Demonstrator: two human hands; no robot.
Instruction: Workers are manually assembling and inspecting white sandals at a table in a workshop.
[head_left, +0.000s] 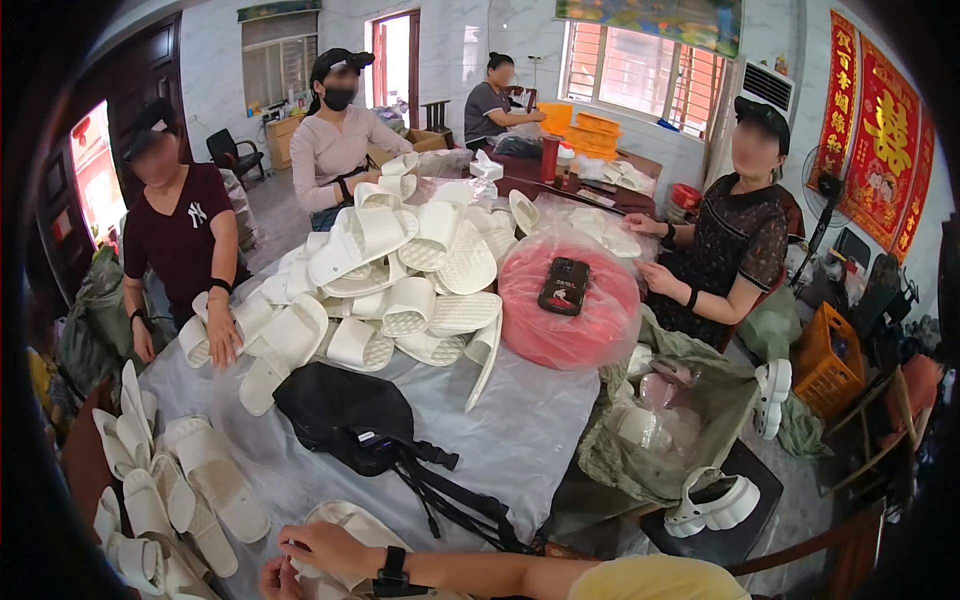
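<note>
My right hand (322,546) lies at the bottom edge of the table, a black watch (391,573) on its wrist and a yellow sleeve behind it. Its fingers close on a white slipper (350,522) lying flat on the grey plastic sheet (500,430). My left hand (278,580) shows only partly at the lower edge, curled against the same slipper's left end. Rows of white slippers (190,490) lie just to the left of both hands.
A big heap of white slippers (400,270) fills the table's middle, with a black strap bag (345,410) in front of it. A phone (565,285) rests on a red-pink sack (590,325). Three co-workers sit around the table; one presses a hand (222,342) on slippers. An orange crate (825,365) stands at right.
</note>
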